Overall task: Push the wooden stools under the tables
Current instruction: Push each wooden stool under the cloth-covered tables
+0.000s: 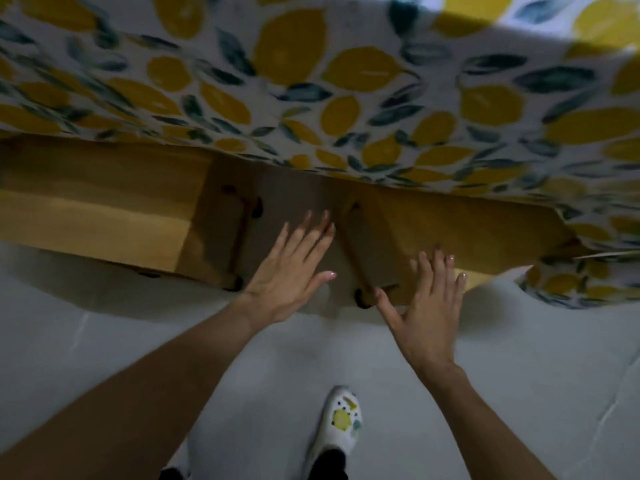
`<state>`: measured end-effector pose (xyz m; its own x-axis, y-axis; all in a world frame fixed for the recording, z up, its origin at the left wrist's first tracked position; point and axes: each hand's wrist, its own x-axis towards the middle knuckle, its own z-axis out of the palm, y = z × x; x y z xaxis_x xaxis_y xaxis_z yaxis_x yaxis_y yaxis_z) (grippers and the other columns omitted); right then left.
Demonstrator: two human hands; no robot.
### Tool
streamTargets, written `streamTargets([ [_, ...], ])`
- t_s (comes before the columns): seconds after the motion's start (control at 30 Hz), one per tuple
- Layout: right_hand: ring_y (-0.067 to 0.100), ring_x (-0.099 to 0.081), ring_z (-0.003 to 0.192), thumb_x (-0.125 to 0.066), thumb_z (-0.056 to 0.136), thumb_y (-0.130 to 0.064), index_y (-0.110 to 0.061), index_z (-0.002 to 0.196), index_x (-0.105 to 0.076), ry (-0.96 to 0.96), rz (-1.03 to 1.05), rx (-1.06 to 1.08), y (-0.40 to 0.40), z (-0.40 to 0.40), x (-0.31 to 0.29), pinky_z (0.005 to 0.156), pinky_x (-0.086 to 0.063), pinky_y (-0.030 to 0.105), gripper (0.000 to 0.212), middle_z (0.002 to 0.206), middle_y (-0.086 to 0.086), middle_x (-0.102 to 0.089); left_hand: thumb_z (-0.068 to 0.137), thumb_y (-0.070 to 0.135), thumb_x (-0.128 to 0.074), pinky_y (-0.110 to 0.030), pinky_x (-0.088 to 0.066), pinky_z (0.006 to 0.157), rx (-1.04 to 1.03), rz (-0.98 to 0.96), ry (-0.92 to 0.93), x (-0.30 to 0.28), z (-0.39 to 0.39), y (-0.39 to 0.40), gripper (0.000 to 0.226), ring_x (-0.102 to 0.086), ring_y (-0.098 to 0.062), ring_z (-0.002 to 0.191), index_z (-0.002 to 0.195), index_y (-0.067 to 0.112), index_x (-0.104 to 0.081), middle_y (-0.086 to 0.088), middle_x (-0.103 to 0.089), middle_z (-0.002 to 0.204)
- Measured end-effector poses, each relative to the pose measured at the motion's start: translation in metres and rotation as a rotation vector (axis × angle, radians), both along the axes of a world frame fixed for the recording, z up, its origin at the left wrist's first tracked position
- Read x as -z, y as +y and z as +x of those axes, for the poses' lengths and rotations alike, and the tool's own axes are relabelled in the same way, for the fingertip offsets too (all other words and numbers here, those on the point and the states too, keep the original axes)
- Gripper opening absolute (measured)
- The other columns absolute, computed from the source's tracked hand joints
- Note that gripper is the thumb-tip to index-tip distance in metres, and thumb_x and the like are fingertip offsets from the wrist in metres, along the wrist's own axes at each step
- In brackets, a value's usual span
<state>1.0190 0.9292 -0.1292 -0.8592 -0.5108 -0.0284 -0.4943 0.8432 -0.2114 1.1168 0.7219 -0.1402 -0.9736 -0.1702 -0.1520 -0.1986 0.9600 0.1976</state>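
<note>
**Flat hands on stools at the cloth's edge**

Nearest, a white shoe (341, 424) with a lemon print stands on the pale floor (104, 334). No writing is legible. Left hand (291, 268) and right hand (429, 306) lie flat, grip wide, holding nothing, on the wooden stools (104, 209), partly under the lemon-patterned tablecloth (311, 81) covering the surface.

Bare forearms, no sleeves, white shoe (341, 424) with lemon print, dark trouser cuff (330, 464)
</note>
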Motion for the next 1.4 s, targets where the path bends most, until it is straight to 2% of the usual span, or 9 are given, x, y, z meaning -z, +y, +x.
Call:
streamTargets([
  [0.13, 0.037, -0.027, 0.143, -0.047, 0.083, -0.062, -0.001, 0.138, -0.04, 0.013, 0.051, -0.052, 0.035, -0.038, 0.005, 0.119, -0.013, 0.051, 0.083, 0.148, 0.025, -0.038, 0.094, 0.054, -0.019, -0.042, 0.004, 0.118, 0.038, -0.018, -0.007, 0.0, -0.058, 0.047, 0.07, 0.003, -0.025, 0.147, 0.151, 0.015, -0.007, -0.004, -0.002, 0.16],
  [0.2, 0.038, -0.032, 0.141, -0.049, 0.082, -0.062, 0.0, 0.135, -0.043, 0.017, 0.077, -0.093, 0.039, -0.05, 0.009, 0.118, -0.014, 0.052, 0.082, 0.144, 0.026, -0.043, 0.094, 0.054, -0.017, -0.039, 0.01, 0.116, 0.05, -0.008, -0.012, -0.003, -0.082, 0.056, 0.068, 0.008, -0.023, 0.147, 0.151, 0.019, -0.004, -0.001, 0.002, 0.16],
  [0.37, 0.038, -0.025, 0.144, -0.045, 0.085, -0.061, -0.005, 0.143, -0.037, -0.01, 0.045, -0.107, 0.039, -0.056, 0.019, 0.119, -0.012, 0.051, 0.082, 0.154, 0.02, -0.032, 0.09, 0.056, -0.014, -0.041, 0.012, 0.115, 0.071, 0.04, -0.056, 0.002, -0.11, 0.055, 0.069, 0.013, -0.022, 0.146, 0.151, 0.025, -0.003, 0.0, 0.006, 0.16],
  [0.5, 0.04, -0.025, 0.143, -0.044, 0.09, -0.06, -0.008, 0.146, -0.035, 0.037, 0.1, -0.133, 0.039, -0.058, 0.024, 0.118, -0.017, 0.052, 0.077, 0.155, 0.02, -0.031, 0.098, 0.04, -0.034, -0.048, 0.009, 0.116, 0.04, 0.105, -0.094, 0.01, -0.111, 0.055, 0.065, 0.018, -0.023, 0.145, 0.151, 0.028, 0.001, 0.0, 0.012, 0.16],
  [0.67, 0.04, -0.03, 0.141, -0.045, 0.092, -0.057, -0.008, 0.145, -0.038, 0.077, 0.104, -0.137, 0.04, -0.058, 0.029, 0.116, -0.022, 0.054, 0.072, 0.153, 0.02, -0.035, 0.098, 0.04, -0.032, -0.048, 0.01, 0.116, 0.036, 0.093, -0.111, 0.004, -0.112, 0.054, 0.063, 0.016, -0.022, 0.145, 0.151, 0.028, 0.001, 0.0, 0.009, 0.16],
  [0.8, 0.039, -0.031, 0.14, -0.043, 0.092, -0.057, -0.009, 0.145, -0.037, 0.089, 0.105, -0.147, 0.044, -0.06, 0.032, 0.116, -0.022, 0.053, 0.072, 0.153, 0.019, -0.035, 0.099, 0.038, -0.033, -0.041, 0.013, 0.114, 0.014, 0.103, -0.081, 0.001, -0.114, 0.062, 0.062, 0.013, -0.021, 0.146, 0.15, 0.026, 0.0, -0.001, 0.007, 0.16],
  [1.07, 0.037, -0.03, 0.141, -0.042, 0.092, -0.054, -0.01, 0.145, -0.037, 0.084, 0.11, -0.188, 0.053, -0.06, 0.027, 0.116, -0.021, 0.051, 0.069, 0.153, 0.017, -0.035, 0.099, 0.041, -0.029, -0.04, 0.008, 0.115, -0.011, 0.118, -0.08, -0.001, -0.11, 0.071, 0.062, 0.016, -0.021, 0.146, 0.151, 0.026, 0.002, 0.0, 0.01, 0.16],
  [1.23, 0.036, -0.027, 0.143, -0.053, 0.09, -0.052, -0.01, 0.145, -0.037, 0.05, 0.12, -0.277, 0.075, -0.061, 0.024, 0.118, -0.019, 0.05, 0.071, 0.154, 0.017, -0.033, 0.099, 0.043, -0.028, -0.043, 0.005, 0.116, -0.034, 0.104, -0.095, -0.003, -0.094, 0.09, 0.062, 0.013, -0.023, 0.146, 0.15, 0.027, 0.002, -0.001, 0.01, 0.16],
  [1.4, 0.036, -0.025, 0.145, -0.048, 0.088, -0.055, -0.011, 0.147, -0.035, 0.016, 0.123, -0.415, 0.116, -0.066, 0.023, 0.117, -0.02, 0.051, 0.075, 0.156, 0.017, -0.03, 0.098, 0.044, -0.026, -0.044, 0.006, 0.115, -0.13, 0.038, -0.069, 0.004, -0.069, 0.14, 0.062, 0.006, -0.026, 0.147, 0.151, 0.024, -0.001, -0.003, 0.004, 0.161],
])
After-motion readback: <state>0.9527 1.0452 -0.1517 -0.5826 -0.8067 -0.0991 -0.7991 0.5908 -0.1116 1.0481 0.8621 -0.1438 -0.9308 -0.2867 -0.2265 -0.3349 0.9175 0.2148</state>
